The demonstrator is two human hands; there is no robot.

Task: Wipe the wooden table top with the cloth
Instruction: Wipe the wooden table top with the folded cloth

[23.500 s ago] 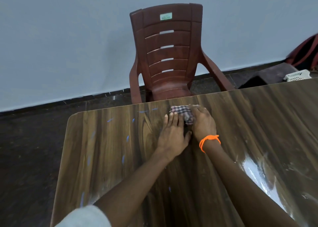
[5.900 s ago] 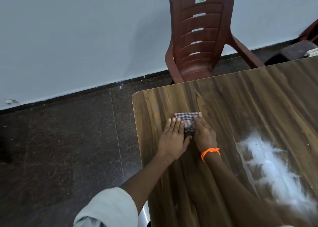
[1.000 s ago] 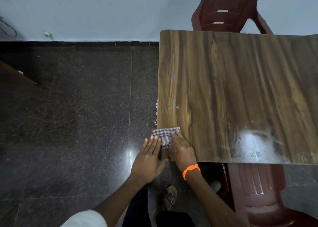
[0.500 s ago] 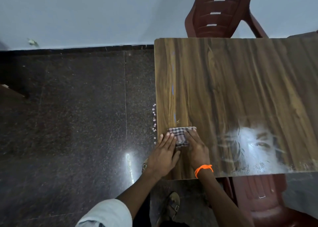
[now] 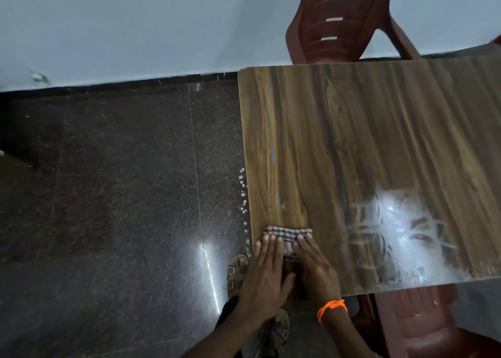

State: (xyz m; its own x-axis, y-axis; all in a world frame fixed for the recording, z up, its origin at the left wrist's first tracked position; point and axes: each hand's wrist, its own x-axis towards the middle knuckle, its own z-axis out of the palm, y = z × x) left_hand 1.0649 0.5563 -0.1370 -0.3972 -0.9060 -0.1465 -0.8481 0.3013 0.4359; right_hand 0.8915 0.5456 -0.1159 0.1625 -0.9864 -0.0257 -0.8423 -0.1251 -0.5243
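- Both hands lie flat, side by side, on a folded checked cloth [image 5: 288,235] near the corner of the wooden table [image 5: 379,146] closest to the person.
- The left hand [image 5: 264,273] has its fingers straight and together, tips on the cloth's left part, thumb out toward the other hand.
- The right hand [image 5: 315,269] presses down the same way, fingers straight, tips on the cloth's right part; an orange band [image 5: 332,307] circles its wrist.
- The cloth sticks out just beyond the fingertips, close to the table's left edge.
- To the right of the hands, a pale smeared patch [image 5: 401,230] shines on the table.
- Ahead of the hands, short blue marks [image 5: 272,151] run along the wood.
- Left of the hands, small pale specks [image 5: 243,195] dot the dark floor [image 5: 108,195] beside the table edge.
- Below the hands, a sandalled foot [image 5: 236,272] shows.
- Far ahead, a brown chair [image 5: 339,24] stands by the wall; another chair [image 5: 423,328] sits to the right of the wrists.
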